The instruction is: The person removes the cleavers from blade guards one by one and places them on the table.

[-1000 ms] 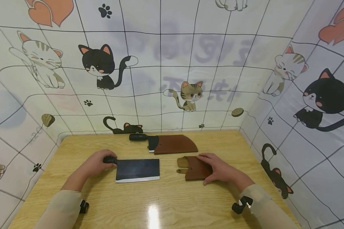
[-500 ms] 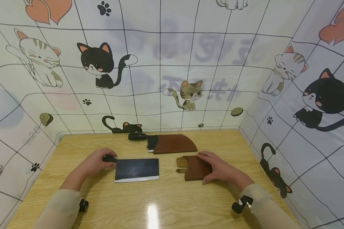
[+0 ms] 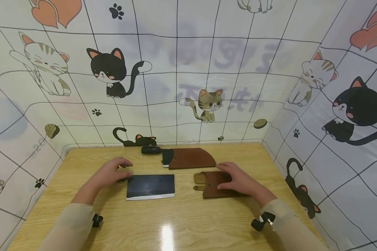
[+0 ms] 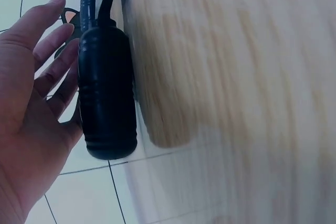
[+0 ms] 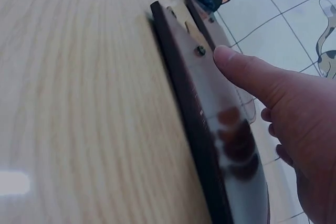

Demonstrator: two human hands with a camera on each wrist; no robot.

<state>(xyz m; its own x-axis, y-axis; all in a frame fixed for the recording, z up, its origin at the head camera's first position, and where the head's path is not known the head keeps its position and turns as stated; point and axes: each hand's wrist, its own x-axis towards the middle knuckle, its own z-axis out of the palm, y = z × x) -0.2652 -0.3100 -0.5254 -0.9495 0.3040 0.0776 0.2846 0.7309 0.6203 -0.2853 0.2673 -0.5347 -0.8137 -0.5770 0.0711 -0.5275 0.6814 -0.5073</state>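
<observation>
On the table lies a bare cleaver (image 3: 150, 185) with a dark blade and a pale cutting edge facing me. My left hand (image 3: 108, 173) hovers over its handle, mostly hiding it in the head view. In the left wrist view the black handle (image 4: 107, 93) lies on the tabletop, and the loosely spread fingers (image 4: 55, 56) stand beside it without gripping. To the right is a brown leather knife sheath (image 3: 212, 190) with its snap straps undone. Above the sheath's right part is my right hand (image 3: 240, 179), thumb extended and holding nothing; finger reflections show on the leather.
Behind both hands, a second knife (image 3: 151, 150) with a black handle lies in a brown sheath (image 3: 191, 158). A cat-print sheet (image 3: 163, 115) hangs along the back and sides of the wooden table (image 3: 138, 226).
My left hand has let go of the cleaver's handle and lifted slightly. The right hand has come up off the sheath, uncovering more of it. Cleaver and sheath stay in place.
</observation>
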